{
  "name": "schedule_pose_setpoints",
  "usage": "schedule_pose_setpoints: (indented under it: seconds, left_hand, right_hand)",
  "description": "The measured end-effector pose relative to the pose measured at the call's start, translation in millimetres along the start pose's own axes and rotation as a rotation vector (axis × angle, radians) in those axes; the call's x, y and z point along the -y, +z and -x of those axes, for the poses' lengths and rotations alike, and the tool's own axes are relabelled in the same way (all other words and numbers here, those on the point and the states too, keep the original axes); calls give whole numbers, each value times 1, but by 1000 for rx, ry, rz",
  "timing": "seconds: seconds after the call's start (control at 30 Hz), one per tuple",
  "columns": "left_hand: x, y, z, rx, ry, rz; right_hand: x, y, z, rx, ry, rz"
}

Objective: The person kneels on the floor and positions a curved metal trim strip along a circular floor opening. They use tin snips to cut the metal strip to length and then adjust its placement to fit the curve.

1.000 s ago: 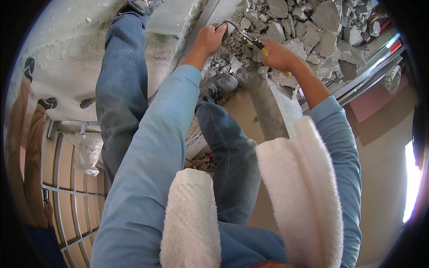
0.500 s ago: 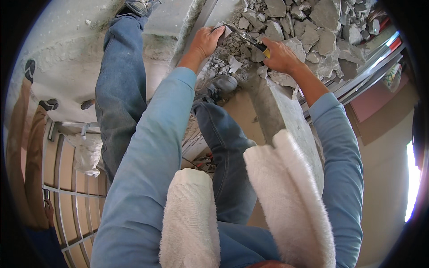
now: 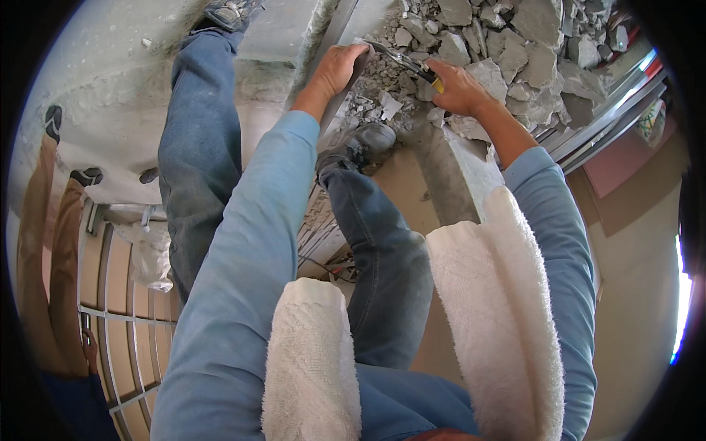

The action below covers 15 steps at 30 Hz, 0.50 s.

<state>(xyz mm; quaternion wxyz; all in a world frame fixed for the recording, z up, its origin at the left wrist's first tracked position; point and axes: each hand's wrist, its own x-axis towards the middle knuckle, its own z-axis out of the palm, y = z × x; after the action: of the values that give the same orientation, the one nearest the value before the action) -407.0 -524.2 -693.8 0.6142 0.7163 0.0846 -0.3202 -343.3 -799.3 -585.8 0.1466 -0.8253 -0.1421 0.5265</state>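
My left hand (image 3: pixel 337 73) is closed around the edge of a long grey metal channel (image 3: pixel 354 76), its thumb near the top. My right hand (image 3: pixel 460 90) grips a pair of snips (image 3: pixel 399 59) with dark metal jaws and yellow-and-black handles. The snips point left, and their jaws meet the channel beside my left thumb. Whether the blades are parted is too small to tell. Below the hands lie small grey rubble bits, with my shoe (image 3: pixel 371 140) nearby.
Broken concrete chunks (image 3: pixel 533 55) are heaped at the far right, beside long metal strips (image 3: pixel 614 114). A concrete ledge (image 3: pixel 471 165) runs below the heap. A white towel (image 3: pixel 493 294) hangs in front of me. Another person's legs (image 3: pixel 66 235) and a metal frame (image 3: pixel 132 320) are at left.
The pale flap beside my left thumb no longer shows, and the channel's grey face is now visible below that hand. Both hands stay in nearly the same place; the view has shifted slightly.
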Motion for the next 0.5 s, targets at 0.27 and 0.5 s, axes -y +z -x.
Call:
schedule_pose_setpoints:
  seconds: [0.27,0.5]
  left_hand:
    - [-8,-5,-3,28,-115,253]
    - [-28,-5,0,143,-256,297]
  right_hand:
    - [-3,10,-3,59,70,-11]
    - [-6,21,6,55,9,-156]
